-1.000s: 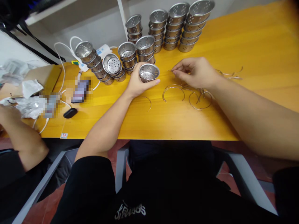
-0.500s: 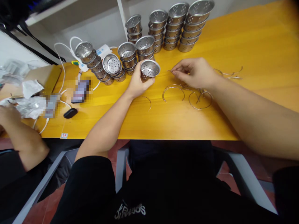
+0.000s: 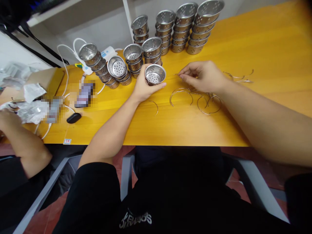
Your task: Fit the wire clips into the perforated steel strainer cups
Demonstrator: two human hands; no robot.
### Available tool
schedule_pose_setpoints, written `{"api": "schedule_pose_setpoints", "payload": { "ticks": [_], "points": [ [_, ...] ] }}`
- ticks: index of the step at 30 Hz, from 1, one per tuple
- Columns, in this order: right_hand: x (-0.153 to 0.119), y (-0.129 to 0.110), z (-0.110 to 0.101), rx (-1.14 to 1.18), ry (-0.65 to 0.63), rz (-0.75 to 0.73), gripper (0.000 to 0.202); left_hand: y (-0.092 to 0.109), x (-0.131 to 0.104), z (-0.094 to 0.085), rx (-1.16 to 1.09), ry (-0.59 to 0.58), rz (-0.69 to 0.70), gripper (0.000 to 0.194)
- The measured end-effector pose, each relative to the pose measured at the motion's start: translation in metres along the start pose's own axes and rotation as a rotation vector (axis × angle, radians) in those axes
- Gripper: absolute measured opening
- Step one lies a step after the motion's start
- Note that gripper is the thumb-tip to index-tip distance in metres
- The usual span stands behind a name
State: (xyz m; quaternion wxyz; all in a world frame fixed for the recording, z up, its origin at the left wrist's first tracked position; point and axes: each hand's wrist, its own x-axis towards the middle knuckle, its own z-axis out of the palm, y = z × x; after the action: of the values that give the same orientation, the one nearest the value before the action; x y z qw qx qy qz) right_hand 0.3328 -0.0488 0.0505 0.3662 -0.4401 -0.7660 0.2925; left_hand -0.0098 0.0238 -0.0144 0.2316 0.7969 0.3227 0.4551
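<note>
We find the left hand (image 3: 141,84) with its grip wrapped around a perforated cup (image 3: 155,75), just in front of the stacked cups (image 3: 151,48); its mouth faces up, presumably to keep the interior in view. The right hand (image 3: 203,75) has its grip pinched on what appears to be a thin wire (image 3: 175,74), a hold suiting so slender a part. Bent wires (image 3: 180,91) lie near it on the desk (image 3: 170,128), we judge for easy reach.

Stacked metal cups (image 3: 181,34) and loose wires (image 3: 181,90) suggest a workshop.
</note>
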Motion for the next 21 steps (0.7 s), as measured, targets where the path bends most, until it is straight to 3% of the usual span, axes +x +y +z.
{"api": "schedule_pose_setpoints", "payload": {
  "ticks": [4,8,14,21],
  "points": [
    [-0.001,-0.002,0.0,-0.005,0.007,-0.021,0.055,-0.01,0.002,0.0,0.003,-0.003,0.041,0.114],
    [-0.001,-0.005,0.0,-0.028,0.01,-0.048,0.059,-0.011,0.002,0.005,-0.039,-0.028,0.066,0.106],
    [-0.001,-0.004,0.0,-0.051,0.005,-0.067,0.07,0.008,0.001,0.0,-0.027,-0.042,0.019,0.11],
    [0.0,0.002,-0.001,-0.07,0.009,-0.068,0.06,0.029,0.001,-0.005,-0.049,-0.076,-0.036,0.115]
  ]
}}
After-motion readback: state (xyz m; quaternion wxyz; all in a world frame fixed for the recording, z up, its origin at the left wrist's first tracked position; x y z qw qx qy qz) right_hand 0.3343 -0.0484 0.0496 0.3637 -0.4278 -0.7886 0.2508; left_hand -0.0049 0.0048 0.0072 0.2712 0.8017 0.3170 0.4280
